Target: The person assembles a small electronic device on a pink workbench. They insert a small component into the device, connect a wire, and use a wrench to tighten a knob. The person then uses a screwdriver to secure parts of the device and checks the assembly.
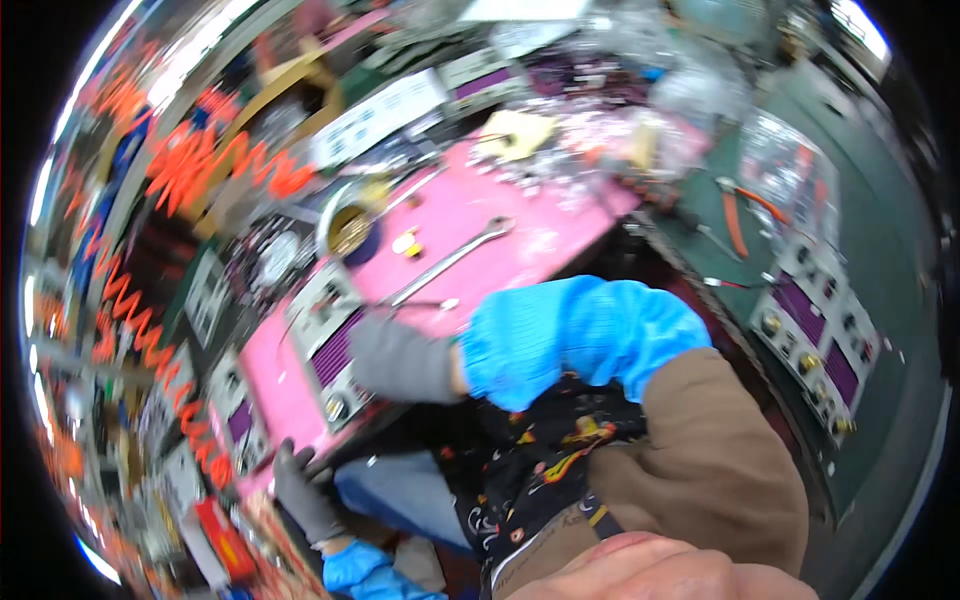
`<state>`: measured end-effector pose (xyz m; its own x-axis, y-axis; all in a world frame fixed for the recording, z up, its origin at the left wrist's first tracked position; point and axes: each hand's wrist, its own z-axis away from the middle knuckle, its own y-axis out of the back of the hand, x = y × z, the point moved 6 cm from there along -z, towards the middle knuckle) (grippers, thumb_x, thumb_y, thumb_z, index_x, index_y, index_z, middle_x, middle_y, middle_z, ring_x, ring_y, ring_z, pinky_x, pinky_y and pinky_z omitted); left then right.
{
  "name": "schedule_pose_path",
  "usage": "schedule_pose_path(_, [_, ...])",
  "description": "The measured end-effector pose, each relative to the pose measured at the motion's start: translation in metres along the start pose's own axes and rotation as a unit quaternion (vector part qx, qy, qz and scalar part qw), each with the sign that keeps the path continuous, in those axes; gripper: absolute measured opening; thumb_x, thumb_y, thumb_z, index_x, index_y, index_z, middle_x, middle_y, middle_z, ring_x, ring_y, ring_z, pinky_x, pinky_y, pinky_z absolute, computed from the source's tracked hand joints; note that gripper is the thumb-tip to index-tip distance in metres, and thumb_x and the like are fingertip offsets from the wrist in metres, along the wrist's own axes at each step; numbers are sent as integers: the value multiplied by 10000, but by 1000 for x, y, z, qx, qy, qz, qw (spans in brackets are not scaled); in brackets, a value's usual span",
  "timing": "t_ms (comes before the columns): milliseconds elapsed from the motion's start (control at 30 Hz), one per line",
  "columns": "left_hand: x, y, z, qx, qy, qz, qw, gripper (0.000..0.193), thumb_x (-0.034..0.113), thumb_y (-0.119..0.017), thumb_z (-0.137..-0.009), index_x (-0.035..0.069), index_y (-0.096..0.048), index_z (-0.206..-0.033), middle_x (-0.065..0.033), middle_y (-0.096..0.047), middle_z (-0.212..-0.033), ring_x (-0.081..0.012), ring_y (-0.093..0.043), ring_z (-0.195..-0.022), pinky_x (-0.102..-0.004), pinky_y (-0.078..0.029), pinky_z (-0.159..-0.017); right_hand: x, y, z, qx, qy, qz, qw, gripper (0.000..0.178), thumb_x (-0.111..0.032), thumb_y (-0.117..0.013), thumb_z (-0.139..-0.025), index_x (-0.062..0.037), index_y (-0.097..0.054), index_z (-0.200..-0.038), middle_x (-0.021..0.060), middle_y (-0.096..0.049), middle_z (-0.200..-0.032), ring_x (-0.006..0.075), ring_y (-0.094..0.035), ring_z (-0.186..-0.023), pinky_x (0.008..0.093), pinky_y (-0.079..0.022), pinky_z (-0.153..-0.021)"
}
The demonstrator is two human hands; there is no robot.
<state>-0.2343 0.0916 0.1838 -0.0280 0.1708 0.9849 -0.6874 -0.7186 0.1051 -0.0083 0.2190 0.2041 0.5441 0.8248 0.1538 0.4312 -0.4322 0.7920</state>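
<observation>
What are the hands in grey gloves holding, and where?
The left hand grips the near edge of the pink mat. The right hand rests on a grey-and-purple panel box; whether it grips is unclear.

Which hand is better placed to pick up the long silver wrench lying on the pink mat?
Right, probably. The right hand, in a grey glove, rests on the purple-faced metal unit just below the long silver wrench. The left hand grips the pink mat's near edge, farther away.
</observation>
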Motion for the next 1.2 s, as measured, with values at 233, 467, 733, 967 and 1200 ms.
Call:
schedule_pose_path(233, [-13, -81, -57, -303, -113, -170, 931, 442, 377, -481, -1026, -16, -574, -1208, -116, -655, -1003, -173, -653, -918, -316, -533, -793, -8, -33, -9, 75, -76, 145, 984, 280, -194, -576, -718, 79, -632, -702, 240, -550, -680, 301, -526, -582, 426, -391, -480])
schedule_pose_path(467, [-24, -98, -50, -354, 173, 59, 917, 428, 249, -506, -1007, -26, -505, -1335, -158, -605, -1263, -238, -626, -1100, -387, -521, -930, -3, -17, 4, -23, -98, 106, 989, 224, -192, -605, -705, 26, -651, -693, 192, -524, -626, 268, -517, -568, 407, -400, -482])
schedule_pose_path(733, [-12, -79, -49, -240, -453, -341, 788, 304, 157, -576, -948, -32, -610, -1183, -125, -644, -1082, -240, -594, -1059, -366, -479, -908, 82, 4, 19, 15, -97, -10, 995, 139, -155, -593, -849, -50, -622, -935, 167, -650, -870, 309, -649, -764, 405, -514, -614])
schedule_pose_path(967, [-45, -64, -42, -161, 7, 134, 978, 248, 231, -527, -1013, 9, -638, -1015, -25, -613, -918, -104, -568, -833, -283, -477, -763, 185, 46, 78, -240, -150, 11, 959, 201, -165, -634, -846, -98, -630, -1036, 124, -637, -964, 327, -621, -924, 460, -507, -775])
schedule_pose_path(1200, [-50, -57, -94, -61, -228, 102, 966, 348, 304, -496, -1037, -2, -620, -1146, -43, -633, -1023, -114, -589, -940, -289, -487, -850, 199, 15, 80, -338, -94, -83, 933, 159, -146, -669, -703, -77, -647, -844, 161, -628, -848, 359, -609, -854, 473, -485, -755])
